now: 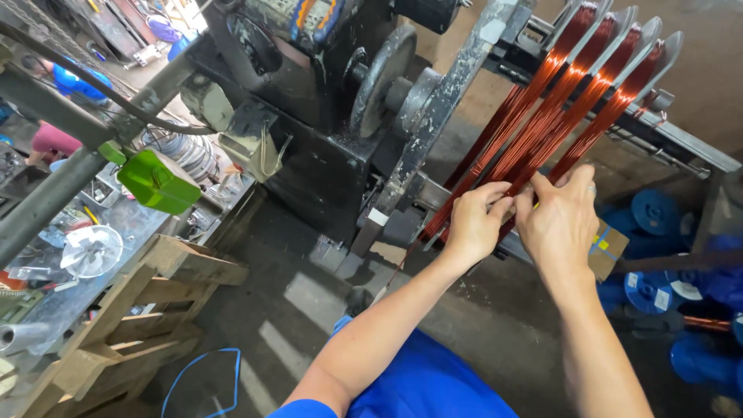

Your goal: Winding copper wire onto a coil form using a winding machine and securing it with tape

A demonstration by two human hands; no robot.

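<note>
both hands on the copper coils at the winding former

left hand (474,224): fingers curled in, tips pinching strands of the bright orange-red enamelled copper wire coils (542,116) where the bundles converge. thumb side hidden behind the knuckles, so exact grip point is unclear.

right hand (563,217): just beside the left, nearly touching it. fingers pressed together and bent over the same wire bundles, thumb tip up against the strands. whether it's truly pinching or only pressing, can't tell.

wire: four coil groups run up and away from the fingertips, each seated in a slot of the stepped grey metal winding former (619,35) above and to the right. below the fingers the strands pass behind both hands, and a single loose strand trails down-left from under the left hand.

around: dark greasy black steel winding machine with a round pulley wheel (383,77) up-left of the fingers. blue plastic wire spools (656,213) right of and below the right hand. small cardboard box (607,248) just behind the right wrist. bright green plastic box (157,183) and rough wooden pallet (131,317) well apart to the left.
</note>
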